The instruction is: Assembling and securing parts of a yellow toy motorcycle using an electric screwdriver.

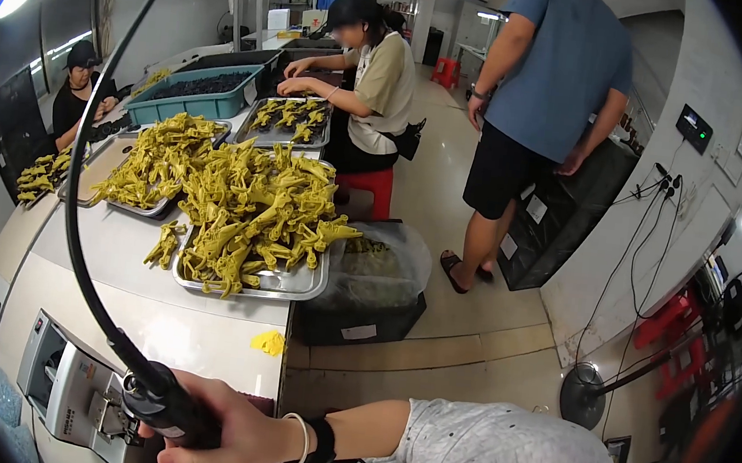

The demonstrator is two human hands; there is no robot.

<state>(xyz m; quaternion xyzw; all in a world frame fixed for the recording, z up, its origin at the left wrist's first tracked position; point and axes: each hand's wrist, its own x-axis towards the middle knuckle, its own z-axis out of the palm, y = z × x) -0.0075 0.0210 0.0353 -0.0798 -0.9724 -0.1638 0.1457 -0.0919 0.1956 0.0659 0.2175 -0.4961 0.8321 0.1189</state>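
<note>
My right hand (222, 431) reaches in from the lower right and is closed around a black cylindrical tool handle (160, 399). A thick black cable (75, 239) arcs up from the handle to the top of the picture. The hand, with a white bracelet and a dark wristband, hovers beside a small grey machine (70, 390) at the table's near corner. Just beyond on the table stands a metal tray (299, 283) heaped with yellow-green moulded plastic parts (253, 207). My left hand is out of view.
More trays of the same parts (149, 166) and a teal crate (192, 94) run along the table. A yellow scrap (269, 342) lies near the table edge. A black bin with a plastic bag (370, 289) stands beside it. Three other people work or stand nearby; a round stand base (586, 395) sits on the floor.
</note>
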